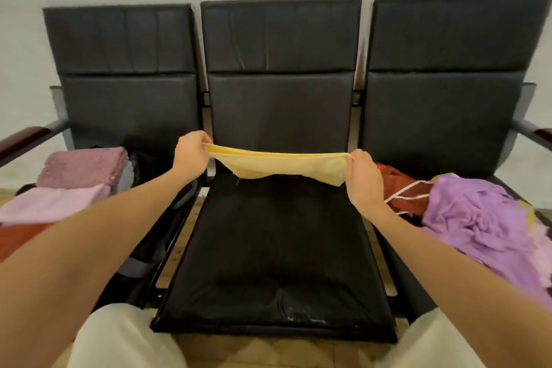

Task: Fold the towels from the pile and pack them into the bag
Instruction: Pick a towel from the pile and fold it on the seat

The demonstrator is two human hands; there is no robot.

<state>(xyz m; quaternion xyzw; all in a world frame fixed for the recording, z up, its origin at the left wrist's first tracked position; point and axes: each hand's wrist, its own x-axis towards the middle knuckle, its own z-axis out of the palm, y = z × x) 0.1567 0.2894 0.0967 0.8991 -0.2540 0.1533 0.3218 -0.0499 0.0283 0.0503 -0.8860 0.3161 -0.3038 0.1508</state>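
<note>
Nearest you, at six o'clock, your knees in pale trousers [125,337] flank the front edge of the middle seat [268,263], and your two forearms run up from them toward twelve o'clock. Between your hands hangs the yellow towel [277,166], already doubled, its top edge pulled taut and level above the back of that seat while the lower edge sags without touching the cushion. Your left hand [191,155] pinches the towel's corner at about ten o'clock with fingers curled round the edge; your right hand [363,173] pinches the opposite corner at about two o'clock in the same way. Neither hand has anything else in it. Moving outward, at three o'clock the unfolded pile [484,227] lies heaped on the right seat: a crumpled purple towel on top, a rust-red cloth [400,188] with white cord beside it, and a trace of yellow at the far rim. At nine o'clock on the left seat sit folded pieces, a mauve textured towel [85,167] above a pale pink one [56,203], resting on what looks like the dark bag [149,248], though its opening is hidden. By my reading you are partway through: some towels are folded, this one needs another fold or two before it goes leftward, and a sizeable heap remains.
</note>
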